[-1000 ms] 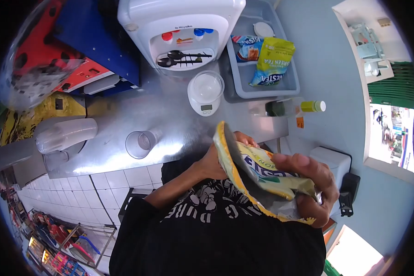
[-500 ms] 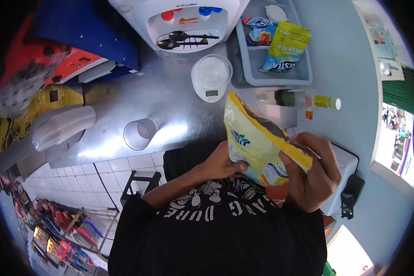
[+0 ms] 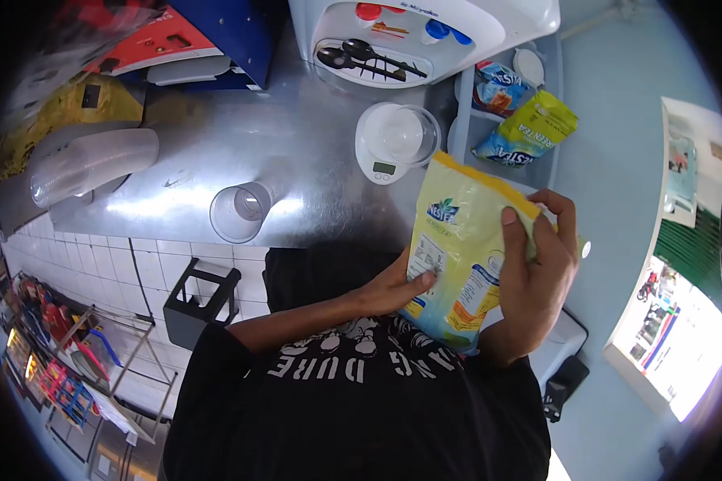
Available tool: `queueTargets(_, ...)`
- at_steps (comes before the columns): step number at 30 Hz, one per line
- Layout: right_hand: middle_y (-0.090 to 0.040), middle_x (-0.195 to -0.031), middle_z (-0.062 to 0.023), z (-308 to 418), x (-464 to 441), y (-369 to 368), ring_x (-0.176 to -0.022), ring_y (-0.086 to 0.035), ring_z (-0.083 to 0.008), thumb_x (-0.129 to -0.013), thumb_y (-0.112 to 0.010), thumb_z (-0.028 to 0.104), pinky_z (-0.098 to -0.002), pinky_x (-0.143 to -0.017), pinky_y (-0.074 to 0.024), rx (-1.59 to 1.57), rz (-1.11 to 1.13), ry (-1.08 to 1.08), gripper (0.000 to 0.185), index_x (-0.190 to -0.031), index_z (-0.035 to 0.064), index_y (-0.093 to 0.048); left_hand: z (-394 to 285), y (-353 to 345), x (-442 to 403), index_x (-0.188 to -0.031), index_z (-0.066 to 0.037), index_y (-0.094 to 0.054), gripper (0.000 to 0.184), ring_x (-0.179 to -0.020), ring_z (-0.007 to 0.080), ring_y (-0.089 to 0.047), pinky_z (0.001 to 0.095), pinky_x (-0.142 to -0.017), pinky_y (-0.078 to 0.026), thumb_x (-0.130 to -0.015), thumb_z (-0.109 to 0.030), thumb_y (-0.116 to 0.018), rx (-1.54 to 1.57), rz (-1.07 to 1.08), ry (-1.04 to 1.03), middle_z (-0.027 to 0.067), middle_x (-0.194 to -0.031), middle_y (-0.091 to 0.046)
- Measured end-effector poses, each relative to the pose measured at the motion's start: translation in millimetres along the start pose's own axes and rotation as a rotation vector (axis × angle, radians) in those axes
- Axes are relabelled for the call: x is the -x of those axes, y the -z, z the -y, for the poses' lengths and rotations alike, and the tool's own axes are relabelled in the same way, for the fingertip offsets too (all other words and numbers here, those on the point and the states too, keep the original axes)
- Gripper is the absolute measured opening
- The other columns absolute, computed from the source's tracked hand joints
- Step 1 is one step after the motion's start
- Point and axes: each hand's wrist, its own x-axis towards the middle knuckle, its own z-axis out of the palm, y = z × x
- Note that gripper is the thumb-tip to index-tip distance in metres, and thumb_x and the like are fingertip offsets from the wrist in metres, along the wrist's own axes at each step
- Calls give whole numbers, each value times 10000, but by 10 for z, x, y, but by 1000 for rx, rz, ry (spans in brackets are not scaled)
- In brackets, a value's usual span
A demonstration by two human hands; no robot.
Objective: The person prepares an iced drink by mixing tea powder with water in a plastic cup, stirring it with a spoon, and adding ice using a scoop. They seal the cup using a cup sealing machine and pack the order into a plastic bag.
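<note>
A yellow-green Nestea powder pouch [image 3: 457, 232] with an orange-yellow top edge is held upright in front of my chest, its printed face toward me. My left hand [image 3: 393, 290] grips the lower left side, thumb on the front and fingers behind. At the upper right corner, my right hand [image 3: 537, 256] pinches the top edge, thumb in front. From this angle the inside of the pouch is hidden. Just beyond its top stands a clear plastic cup [image 3: 409, 135] on a white digital kitchen scale [image 3: 375, 164].
A clear cup [image 3: 241, 212] stands near the steel counter's front edge, with stacked plastic cups [image 3: 96, 164] farther left. Black spoons [image 3: 361, 62] lie on the white dispenser's tray. A grey bin [image 3: 460, 132] holds a green tea pouch [image 3: 529, 130] and another packet. A black stool [image 3: 204, 301] is below.
The pouch has turned so its front faces me, and its dark open mouth no longer shows. Both hands keep their hold. My view has shifted and tilted.
</note>
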Motion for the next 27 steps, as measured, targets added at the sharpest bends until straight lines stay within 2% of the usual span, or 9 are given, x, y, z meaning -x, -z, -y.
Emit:
queueTargets(2,-583,-1026,-175,10,-53,-76,-801,-601,-231,-813,-640,6,-322,-695,-475,-49,74,143,188,-717,-103,-520,36,33,-20,-1462,-28,27,863,-1365,256,-241,418,-1103,-255,-933,-425,-529,132,-36,119,162,-1444,-273)
queueTargets(5,-570,-1156,-210,107,-141,-51,-972,-608,-303,-795,-638,-6,-354,-788,-485,-223,274,53,186,-720,-106,-501,106,107,-48,-1462,-36,19,869,-1367,257,-241,423,-1110,-238,-925,-416,-549,129,1,-21,160,-1441,-280)
queueTargets(7,-602,-1148,-185,-39,-183,-108,-1028,-590,-393,-752,-695,22,-452,-860,-472,-201,307,234,165,-711,-71,-565,119,105,-55,-1462,-41,7,862,-1366,252,-245,422,-1110,-239,-922,-406,-558,153,-9,-51,155,-1442,-281)
queueTargets(10,-656,-1028,-148,-60,-266,-62,-1075,-576,-396,-734,-706,23,-460,-848,-475,-295,468,346,173,-685,-54,-560,184,116,-29,-1459,-53,-21,850,-1359,243,-266,420,-1108,-249,-911,-373,-587,193,-22,-95,141,-1441,-294)
queueTargets(15,-659,-961,-83,37,-403,115,-982,-580,-342,-653,-787,217,-423,-829,-471,-161,566,456,280,-867,53,-712,180,154,80,-1449,-74,-61,851,-1320,227,-354,421,-1091,-298,-875,-267,-659,241,1,-66,114,-1409,-359)
queueTargets(18,-649,-964,-81,107,-450,160,-1004,-572,-344,-630,-807,238,-441,-808,-480,-56,555,371,308,-856,53,-709,125,168,100,-1450,-74,-61,848,-1319,221,-353,420,-1093,-295,-877,-265,-656,243,10,-69,114,-1411,-356)
queueTargets(22,-624,-1002,-151,-77,-456,81,-837,-647,-277,-668,-812,269,-367,-638,-535,-195,712,239,333,-790,-5,-668,126,167,106,-1452,-72,-63,851,-1319,215,-351,415,-1095,-291,-876,-269,-658,239,-45,-1,112,-1417,-346)
queueTargets(25,-642,-919,-196,-147,-558,-24,-836,-652,-341,-663,-800,208,-383,-720,-524,-170,695,25,388,-846,-103,-657,101,166,101,-1454,-65,-65,872,-1320,212,-348,407,-1095,-287,-869,-294,-669,280,-85,42,105,-1419,-346)
queueTargets(27,-624,-941,-178,-247,-536,-118,-799,-649,-314,-677,-800,241,-370,-678,-533,-141,644,84,365,-816,-63,-654,64,180,93,-1454,-54,-72,884,-1319,210,-348,400,-1093,-283,-864,-319,-675,350,-123,72,99,-1416,-355)
